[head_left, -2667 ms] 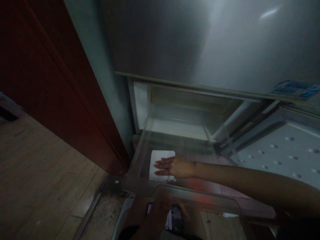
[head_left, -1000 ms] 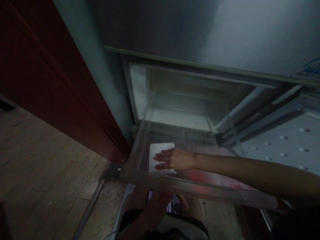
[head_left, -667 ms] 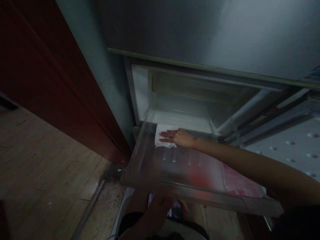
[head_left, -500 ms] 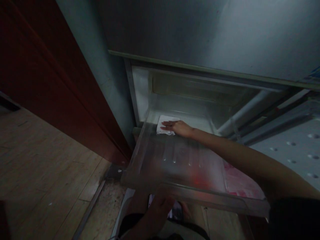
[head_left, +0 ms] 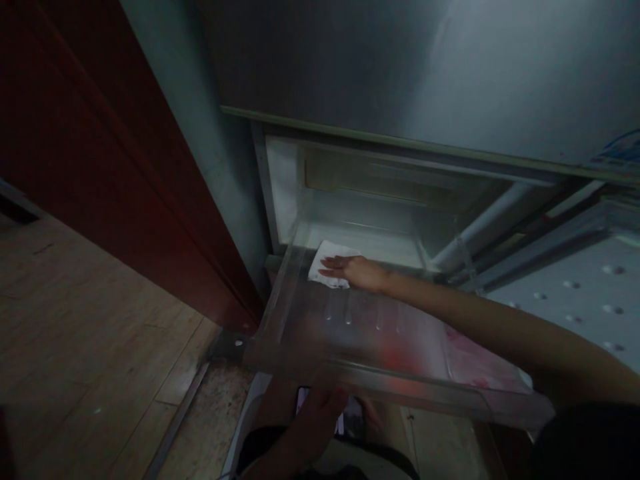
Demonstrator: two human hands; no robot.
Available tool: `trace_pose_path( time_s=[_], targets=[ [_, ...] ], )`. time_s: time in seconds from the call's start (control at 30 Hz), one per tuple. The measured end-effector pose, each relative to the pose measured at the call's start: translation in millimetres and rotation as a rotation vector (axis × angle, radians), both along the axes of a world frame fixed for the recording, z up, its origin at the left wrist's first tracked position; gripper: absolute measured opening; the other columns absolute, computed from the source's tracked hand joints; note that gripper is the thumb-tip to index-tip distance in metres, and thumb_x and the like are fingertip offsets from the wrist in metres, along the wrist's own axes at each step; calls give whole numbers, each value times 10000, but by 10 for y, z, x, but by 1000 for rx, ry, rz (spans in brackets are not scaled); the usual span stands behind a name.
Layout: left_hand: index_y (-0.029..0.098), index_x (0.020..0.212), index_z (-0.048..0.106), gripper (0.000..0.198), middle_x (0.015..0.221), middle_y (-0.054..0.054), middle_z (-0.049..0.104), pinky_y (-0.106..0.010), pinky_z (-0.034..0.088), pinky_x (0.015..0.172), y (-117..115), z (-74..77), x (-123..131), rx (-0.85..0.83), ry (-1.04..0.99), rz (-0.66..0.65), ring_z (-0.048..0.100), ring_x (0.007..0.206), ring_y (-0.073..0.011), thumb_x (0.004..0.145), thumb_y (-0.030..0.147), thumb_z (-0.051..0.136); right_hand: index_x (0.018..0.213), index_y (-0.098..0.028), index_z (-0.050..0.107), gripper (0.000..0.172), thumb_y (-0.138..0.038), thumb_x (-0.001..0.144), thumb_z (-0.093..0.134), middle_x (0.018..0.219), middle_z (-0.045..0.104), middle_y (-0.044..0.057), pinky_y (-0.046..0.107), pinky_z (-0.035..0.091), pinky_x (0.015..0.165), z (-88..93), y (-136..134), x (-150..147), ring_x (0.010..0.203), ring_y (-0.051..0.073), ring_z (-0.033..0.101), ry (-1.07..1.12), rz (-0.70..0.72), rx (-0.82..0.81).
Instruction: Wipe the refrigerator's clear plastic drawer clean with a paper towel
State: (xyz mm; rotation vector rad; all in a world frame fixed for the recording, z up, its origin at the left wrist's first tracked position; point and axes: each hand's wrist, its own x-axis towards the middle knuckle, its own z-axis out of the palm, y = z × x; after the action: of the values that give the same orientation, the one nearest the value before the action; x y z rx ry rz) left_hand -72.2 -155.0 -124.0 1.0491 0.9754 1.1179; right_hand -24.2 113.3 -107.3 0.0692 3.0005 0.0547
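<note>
My right hand (head_left: pixel 356 272) lies flat, fingers stretched out, on a white cloth (head_left: pixel 326 262) at the far left of a clear plastic drawer (head_left: pixel 280 313) pulled out of the fridge's lower compartment. My arm reaches across the drawer from the right. My left hand (head_left: pixel 311 415) sits low, under the drawer's front rim, its fingers curled over a dark phone-like object (head_left: pixel 350 421) that is hard to make out in the dim light.
The closed grey upper fridge door (head_left: pixel 450 73) hangs above. The open lower door (head_left: pixel 575 293), white with dimples, stands at right. A dark red wooden panel (head_left: pixel 90 147) and wood floor (head_left: pixel 90 347) are at left. Pink-red packaging (head_left: pixel 475 363) shows through the drawer's right side.
My right hand has slid the cloth from the drawer's near left corner to its far end. In the last half second the cloth has turned slightly. My left hand stayed put.
</note>
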Motion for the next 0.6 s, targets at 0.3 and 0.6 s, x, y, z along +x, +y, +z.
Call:
trace_pose_path(
  time_s=[0.3, 0.6],
  targets=[
    [173, 798, 734, 790, 711, -94, 711, -387, 478, 879, -45, -87, 20, -88, -30, 42, 648, 860, -262, 783, 783, 233, 1287, -183, 548, 362, -171, 952, 412, 1379, 477, 149, 367, 397, 1067, -85, -864, 342, 1274, 229, 458, 55, 389, -27],
    [198, 804, 746, 760, 697, -90, 707, -386, 485, 854, -36, 5, -23, -58, 71, 68, 647, 808, -262, 791, 766, 242, 1309, -223, 526, 392, -124, 946, 414, 1389, 470, 122, 363, 404, 1061, -57, -485, 225, 1287, 196, 442, 56, 295, 39]
  ],
)
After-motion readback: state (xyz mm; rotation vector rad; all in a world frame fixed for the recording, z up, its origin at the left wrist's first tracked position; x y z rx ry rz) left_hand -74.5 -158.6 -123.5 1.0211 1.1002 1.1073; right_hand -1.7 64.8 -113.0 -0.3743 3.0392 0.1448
